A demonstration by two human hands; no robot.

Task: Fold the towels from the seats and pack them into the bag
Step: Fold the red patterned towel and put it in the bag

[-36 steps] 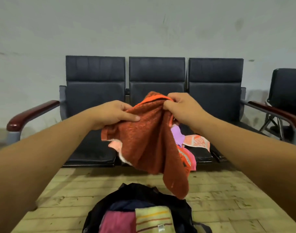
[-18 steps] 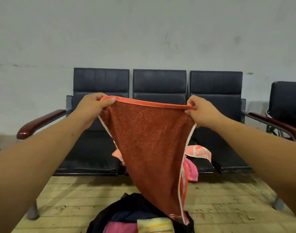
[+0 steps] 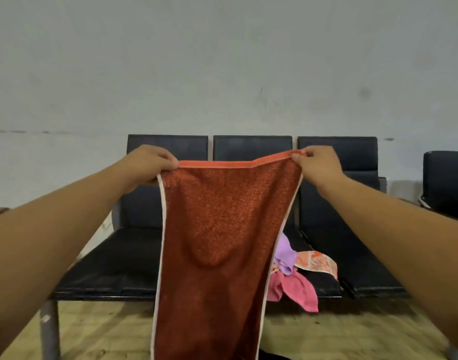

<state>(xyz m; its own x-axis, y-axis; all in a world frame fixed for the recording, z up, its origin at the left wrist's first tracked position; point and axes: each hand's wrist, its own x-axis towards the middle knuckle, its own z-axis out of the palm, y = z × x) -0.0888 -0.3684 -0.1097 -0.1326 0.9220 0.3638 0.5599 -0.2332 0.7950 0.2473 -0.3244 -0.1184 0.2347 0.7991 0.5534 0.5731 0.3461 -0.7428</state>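
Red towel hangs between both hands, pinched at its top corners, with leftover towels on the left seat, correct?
One slip: in the head view the leftover towels lie on the middle seat. The red towel does hang between left hand and right hand, pinched at its top corners.

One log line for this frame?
step: red towel held up, unfolded | left hand: pinches top corner | right hand: pinches top corner | seats: loose towels lying

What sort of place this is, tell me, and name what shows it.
Probably a waiting area or lobby: a row of joined black seats stands against a bare pale wall, a separate black chair sits at the right, and the floor is wooden planks.
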